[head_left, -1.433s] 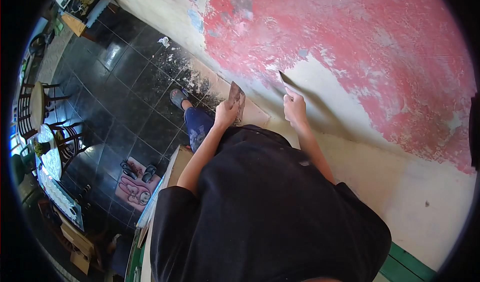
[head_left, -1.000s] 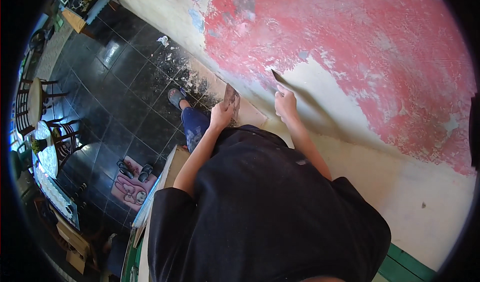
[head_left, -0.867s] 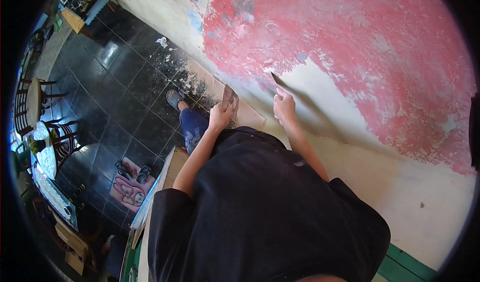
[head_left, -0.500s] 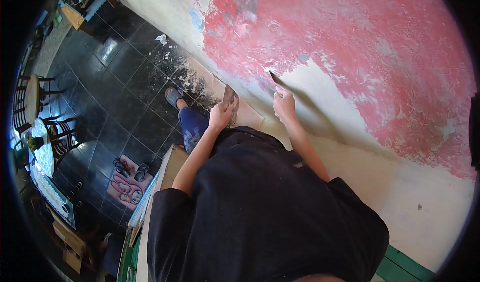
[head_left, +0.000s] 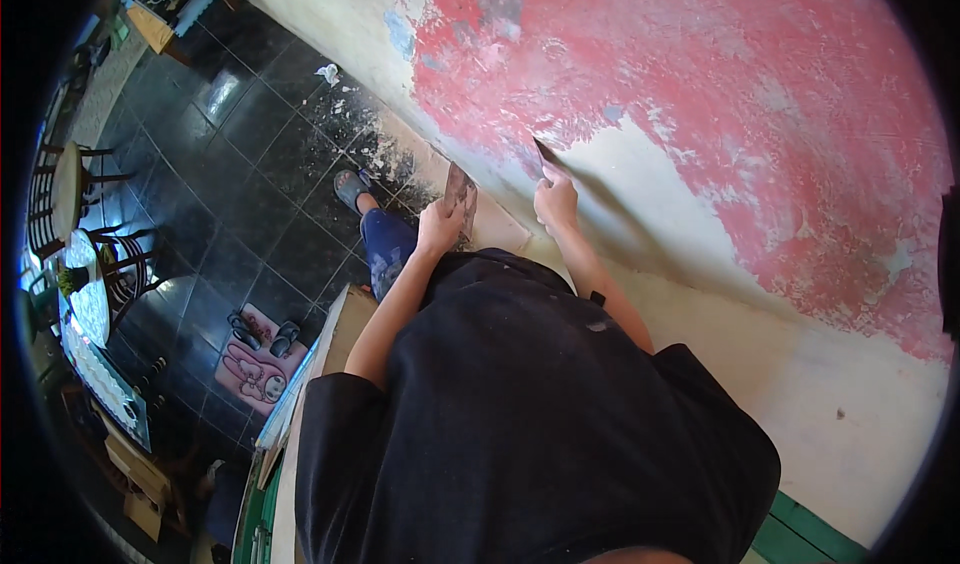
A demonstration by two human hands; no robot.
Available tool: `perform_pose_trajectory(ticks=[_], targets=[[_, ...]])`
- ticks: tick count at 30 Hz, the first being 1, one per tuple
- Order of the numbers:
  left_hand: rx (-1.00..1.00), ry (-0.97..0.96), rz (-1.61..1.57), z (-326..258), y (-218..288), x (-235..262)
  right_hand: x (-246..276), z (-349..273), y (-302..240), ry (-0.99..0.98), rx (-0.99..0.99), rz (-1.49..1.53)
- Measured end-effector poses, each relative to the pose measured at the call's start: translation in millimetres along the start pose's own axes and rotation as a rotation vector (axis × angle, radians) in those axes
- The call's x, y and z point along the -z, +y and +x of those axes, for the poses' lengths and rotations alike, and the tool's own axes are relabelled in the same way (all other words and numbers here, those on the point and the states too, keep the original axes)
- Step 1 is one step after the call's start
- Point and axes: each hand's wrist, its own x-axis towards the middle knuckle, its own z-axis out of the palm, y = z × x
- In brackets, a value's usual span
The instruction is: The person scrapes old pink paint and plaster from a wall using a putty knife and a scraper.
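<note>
My right hand [head_left: 556,202] is closed around the handle of a putty knife [head_left: 543,152]. Its thin dark blade is edge-on and reaches the wall [head_left: 780,104], where pink paint meets a bare whitish patch [head_left: 640,169]. I cannot tell whether the blade touches the surface. Lower and to the left, my left hand [head_left: 438,230] grips a wide flat scraper [head_left: 456,188], brownish and smeared with pale residue, held in front of my body. My fingers hide its lower part.
Pale flakes and dust [head_left: 385,149] lie on dark floor tiles beside the wall's foot. My sandalled foot [head_left: 350,190] is there. A pink mat [head_left: 258,369] bears a pair of sandals. Wooden chairs [head_left: 125,269] stand at the far left. Green woodwork [head_left: 810,529] shows at the lower right.
My right hand and the putty knife have shifted slightly left along the wall. My left hand keeps its grip on the scraper, almost unmoved.
</note>
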Motion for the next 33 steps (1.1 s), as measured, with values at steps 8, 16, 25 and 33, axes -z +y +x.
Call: perform_pose_trajectory(ticks=[8,16,25,33], targets=[[-0.003,-0.028,0.002,2,6,2,7,-3,-8,-0.06,-0.128,0.154],[0.001,-0.034,-0.013,5,7,-2,29,-5,9,-0.041,-0.021,0.243],[0.0,-0.042,-0.025,2,9,-7,4,18,38,0.045,0.166,0.089],[0.014,-0.029,-0.021,2,7,-4,0,19,35,0.04,0.152,0.077]])
